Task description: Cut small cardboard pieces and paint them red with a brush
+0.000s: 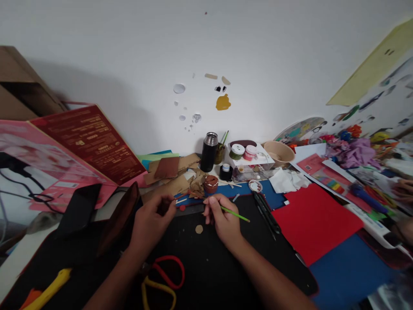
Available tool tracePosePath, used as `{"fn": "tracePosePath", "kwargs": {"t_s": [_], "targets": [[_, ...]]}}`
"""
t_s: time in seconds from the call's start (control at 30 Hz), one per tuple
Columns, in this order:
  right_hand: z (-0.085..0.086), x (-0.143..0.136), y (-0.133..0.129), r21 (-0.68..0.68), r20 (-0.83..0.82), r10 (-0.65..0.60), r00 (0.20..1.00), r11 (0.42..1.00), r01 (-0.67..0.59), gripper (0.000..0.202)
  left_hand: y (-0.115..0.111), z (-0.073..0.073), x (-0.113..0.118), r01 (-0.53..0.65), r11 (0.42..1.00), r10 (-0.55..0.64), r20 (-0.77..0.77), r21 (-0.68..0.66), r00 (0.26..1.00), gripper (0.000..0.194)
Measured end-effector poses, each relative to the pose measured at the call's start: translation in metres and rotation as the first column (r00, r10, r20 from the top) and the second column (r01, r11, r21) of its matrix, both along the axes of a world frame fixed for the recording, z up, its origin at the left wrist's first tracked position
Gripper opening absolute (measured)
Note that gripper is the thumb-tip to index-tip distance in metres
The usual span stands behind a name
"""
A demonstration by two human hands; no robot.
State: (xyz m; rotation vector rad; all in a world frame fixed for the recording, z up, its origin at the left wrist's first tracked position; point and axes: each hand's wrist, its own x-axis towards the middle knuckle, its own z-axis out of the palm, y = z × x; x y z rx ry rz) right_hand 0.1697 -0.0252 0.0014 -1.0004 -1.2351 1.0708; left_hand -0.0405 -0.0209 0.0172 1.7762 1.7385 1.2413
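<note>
My right hand (222, 217) holds a thin green-handled paintbrush (237, 213) like a pen, its bristle end partly hidden by the fingers. Just beyond those fingertips stands an open jar of brown paint (211, 184). My left hand (155, 219) is closed in a pinch; whatever it may hold is too small to make out. A pale stick (181, 201) and a small red disc (182, 208) lie close to its fingertips. Between the hands, a round tan disc (199, 229) rests on the black mat (206, 275).
Scissors (169, 271) with red and yellow handles lie near my left forearm. Behind the jar stand a black flask (209, 153) and paint pots (237, 151). A black cutter (267, 213) and red sheet (318, 221) are at right, cardboard (174, 183) and a red box (93, 144) at left.
</note>
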Motion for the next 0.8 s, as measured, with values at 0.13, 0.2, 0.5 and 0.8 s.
{"fn": "tracePosePath", "kwargs": {"t_s": [0.13,0.2,0.5,0.8], "targets": [[0.001,0.004,0.003,-0.047,-0.042,-0.050,0.998,0.998,0.048,0.040,0.001,-0.005,-0.003,0.037,0.996,-0.027,-0.109,0.087,0.994,0.018],[0.003,0.005,0.003,-0.042,-0.047,-0.038,0.998,0.998,0.036,0.041,0.001,-0.010,-0.004,0.059,0.989,-0.035,-0.174,0.133,0.984,0.018],[0.001,0.002,0.002,-0.075,-0.046,-0.012,0.999,0.997,0.009,0.044,-0.004,-0.015,-0.004,0.133,0.947,0.002,-0.419,0.294,0.908,0.018],[0.002,0.005,-0.002,-0.102,-0.084,0.022,0.996,0.994,-0.031,0.046,-0.006,-0.016,-0.003,0.152,0.965,-0.039,-0.455,0.214,0.890,0.022]]}}
